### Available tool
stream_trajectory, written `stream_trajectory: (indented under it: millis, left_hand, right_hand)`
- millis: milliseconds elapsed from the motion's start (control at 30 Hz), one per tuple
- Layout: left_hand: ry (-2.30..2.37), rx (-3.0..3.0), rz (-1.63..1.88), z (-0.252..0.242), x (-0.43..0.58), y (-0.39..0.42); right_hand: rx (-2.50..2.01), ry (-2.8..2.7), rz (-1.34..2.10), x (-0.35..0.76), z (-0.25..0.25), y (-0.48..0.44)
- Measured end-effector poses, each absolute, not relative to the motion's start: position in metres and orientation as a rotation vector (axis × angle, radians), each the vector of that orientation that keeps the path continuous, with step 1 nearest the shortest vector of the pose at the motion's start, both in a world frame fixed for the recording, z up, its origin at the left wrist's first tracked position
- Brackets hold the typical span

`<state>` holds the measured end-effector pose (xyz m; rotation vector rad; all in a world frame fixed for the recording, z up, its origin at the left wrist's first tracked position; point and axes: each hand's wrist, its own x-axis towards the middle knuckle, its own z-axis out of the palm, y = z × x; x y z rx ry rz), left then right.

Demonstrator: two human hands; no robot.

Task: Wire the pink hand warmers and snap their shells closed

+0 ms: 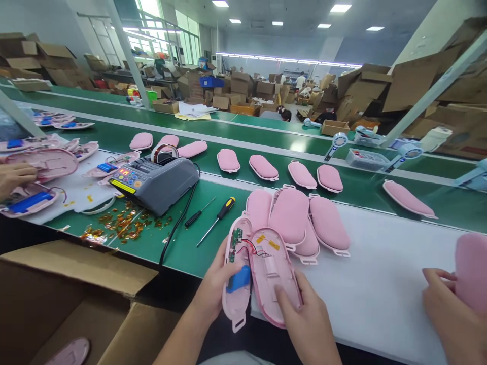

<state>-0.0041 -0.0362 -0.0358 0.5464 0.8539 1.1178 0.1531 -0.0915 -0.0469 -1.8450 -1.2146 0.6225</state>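
Observation:
My left hand [220, 276] grips a pink plastic half shell [238, 304] with a loop at its lower end. Inside it sit a green circuit board [235, 243] and a blue-wrapped battery [239, 279]. The other half, a pink cover [276, 284], lies open beside it in my right hand [304, 309], thumb pressed on its inner face. Red and black wires [250, 246] join the two halves. Strips of amber tape [273, 245] and a small silvery-white part [270, 266] show inside the cover. Right behind them, several closed pink units [289, 215] are heaped together.
A grey tape dispenser [155, 182] stands to the left, with amber tape scraps [122, 223] before it. Two screwdrivers [218, 218] lie on the green bench. Another person's hand [449, 299] holds a pink unit at right; another hand [17, 177] works at left. An open carton [83, 274] sits below.

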Motion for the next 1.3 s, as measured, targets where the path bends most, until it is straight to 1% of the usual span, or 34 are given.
stream_trajectory:
  millis: [133, 267, 333, 433, 533, 600, 867, 933, 1000, 1067, 1200, 1300]
  left_hand:
    - [1.068, 0.893, 1.092, -0.025, -0.012, -0.031]
    - [1.526, 1.309, 1.095, -0.019, -0.017, -0.028]
    - [1.712, 1.395, 1.073, -0.018, -0.016, -0.030]
    - [1.866, 1.407, 1.111, -0.020, -0.013, -0.034]
    - [1.838, 1.570, 1.209, -0.022, -0.013, -0.036]
    - [1.773, 1.693, 1.216, -0.023, -0.014, -0.036]
    - [1.781, 1.810, 1.034, -0.023, -0.011, -0.039]
    - [1.712, 1.858, 1.024, -0.023, -0.008, -0.043]
    - [1.631, 1.900, 1.010, -0.021, -0.007, -0.046]
    - [1.561, 1.905, 1.002, -0.018, -0.009, -0.049]
    - [1.410, 1.878, 0.980, -0.012, -0.015, -0.049]
    - [1.400, 1.828, 0.985, -0.013, -0.015, -0.046]
  right_hand:
    - [-1.709, -1.344, 0.468, 0.152, -0.050, -0.091]
    - [-1.622, -1.467, 0.294, 0.140, -0.060, -0.094]
    - [-1.605, -1.495, 0.177, 0.134, -0.064, -0.097]
    - [-1.553, -1.538, 0.037, 0.129, -0.066, -0.100]
    - [-1.510, -1.585, -0.003, 0.128, -0.066, -0.102]
    - [-1.491, -1.606, -0.019, 0.128, -0.067, -0.103]
    - [-1.431, -1.590, -0.071, 0.120, -0.070, -0.106]
    - [-1.457, -1.560, -0.027, 0.118, -0.068, -0.105]
    - [-1.483, -1.523, 0.086, 0.116, -0.065, -0.103]
    - [-1.509, -1.467, 0.308, 0.116, -0.061, -0.102]
    - [-1.464, -1.309, 0.866, 0.115, -0.048, -0.102]
    - [-1.361, -1.178, 1.084, 0.113, -0.042, -0.103]
